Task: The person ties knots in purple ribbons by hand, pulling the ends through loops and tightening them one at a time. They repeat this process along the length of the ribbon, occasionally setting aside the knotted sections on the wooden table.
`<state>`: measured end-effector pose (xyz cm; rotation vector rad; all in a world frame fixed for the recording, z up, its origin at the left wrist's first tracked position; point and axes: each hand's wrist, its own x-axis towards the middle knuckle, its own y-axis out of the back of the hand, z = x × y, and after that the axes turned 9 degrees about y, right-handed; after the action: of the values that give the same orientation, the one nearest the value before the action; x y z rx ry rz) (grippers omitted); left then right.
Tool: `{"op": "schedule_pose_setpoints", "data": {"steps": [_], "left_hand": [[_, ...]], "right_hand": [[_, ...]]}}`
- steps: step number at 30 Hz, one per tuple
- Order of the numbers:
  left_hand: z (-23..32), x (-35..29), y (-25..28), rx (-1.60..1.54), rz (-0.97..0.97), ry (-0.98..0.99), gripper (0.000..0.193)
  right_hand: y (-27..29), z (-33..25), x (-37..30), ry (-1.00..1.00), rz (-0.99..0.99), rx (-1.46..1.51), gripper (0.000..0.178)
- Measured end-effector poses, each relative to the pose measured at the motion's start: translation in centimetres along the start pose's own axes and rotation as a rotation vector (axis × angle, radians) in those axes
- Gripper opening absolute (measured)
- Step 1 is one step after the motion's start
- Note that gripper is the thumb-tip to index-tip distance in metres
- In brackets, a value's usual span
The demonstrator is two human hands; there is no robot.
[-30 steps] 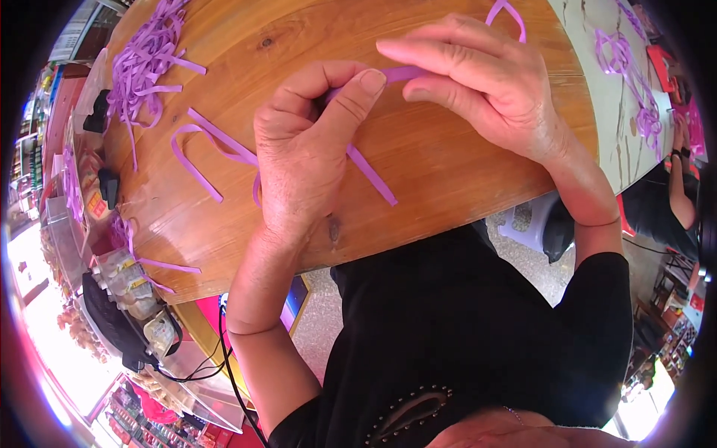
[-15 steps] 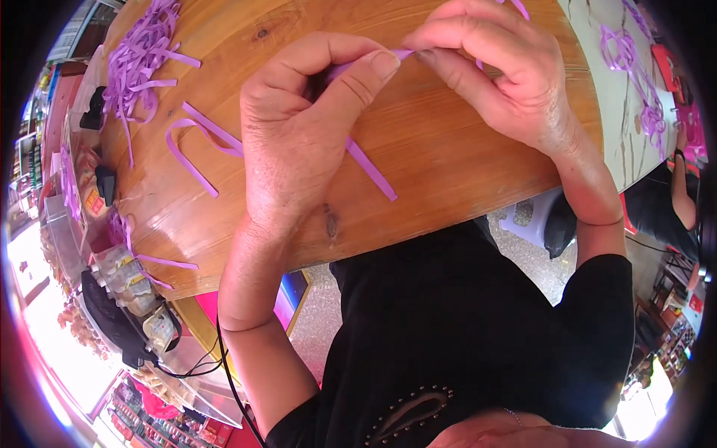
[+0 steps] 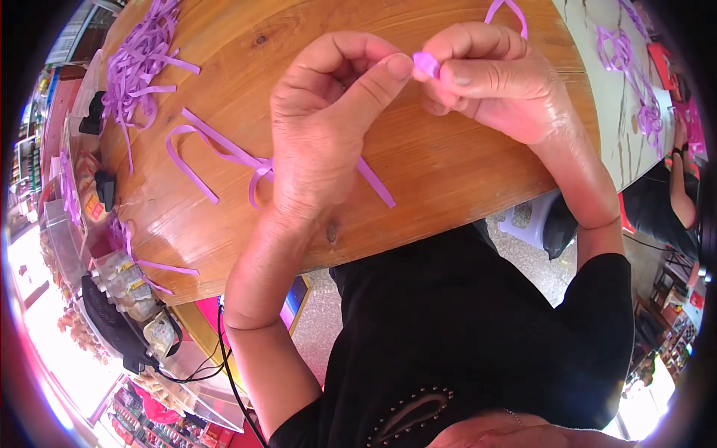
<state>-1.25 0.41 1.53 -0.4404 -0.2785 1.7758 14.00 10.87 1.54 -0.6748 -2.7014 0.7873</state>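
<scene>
A wooden table point(image 3: 441, 157) fills most of the scene, its near edge curving past the person's black shirt point(image 3: 463, 321). On the right, a pale table point(image 3: 597, 82) with dark streaks adjoins it, bearing a loose tangle of purple ribbon point(image 3: 616, 52); beyond, at the right rim, another person's forearm point(image 3: 678, 190) shows. The left hand point(image 3: 317, 123) and the right hand point(image 3: 500, 86) are raised over the far middle of the wooden table, fingertips nearly meeting. On the far left lies a big heap of purple ribbon point(image 3: 138, 71), with a few ends trailing toward the middle. A black bag point(image 3: 112, 321) sits off the table's near left side, and a pale plastic stool point(image 3: 525, 224) stands under the near right edge. Loose purple strips point(image 3: 213, 142) lie left of the left hand, passing behind its wrist; a strip end point(image 3: 377, 183) shows just right of that wrist, and a ribbon loop point(image 3: 508, 11) lies beyond the right hand. Smallest is the folded ribbon point(image 3: 426, 65) between the hands: the right thumb and forefinger pinch it, the left thumb and forefinger are closed on its left end, which the thumb partly hides, and the other fingers of both hands are curled.
</scene>
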Motion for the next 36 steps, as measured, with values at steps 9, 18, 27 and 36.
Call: {"op": "schedule_pose_setpoints", "data": {"steps": [9, 18, 27, 36], "left_hand": [[-1.3, -0.2, -0.6, -0.077, 0.05, -0.043, 0.007], [-0.7, -0.8, -0.3, 0.541, 0.207, -0.241, 0.008], [0.4, 0.2, 0.4, 0.977, 0.229, -0.646, 0.012], [-0.7, 0.5, 1.6, 0.522, 0.078, -0.245, 0.008]], "right_hand": [[-4.0, -3.6, -0.1, 0.293, 0.163, -0.899, 0.027], [-2.6, -2.4, -0.3, 0.466, -0.001, -1.213, 0.024], [2.5, -0.5, 1.6, 1.092, -0.472, -0.839, 0.021], [0.3, -1.5, -0.2, 0.068, -0.155, -0.813, 0.015]]}}
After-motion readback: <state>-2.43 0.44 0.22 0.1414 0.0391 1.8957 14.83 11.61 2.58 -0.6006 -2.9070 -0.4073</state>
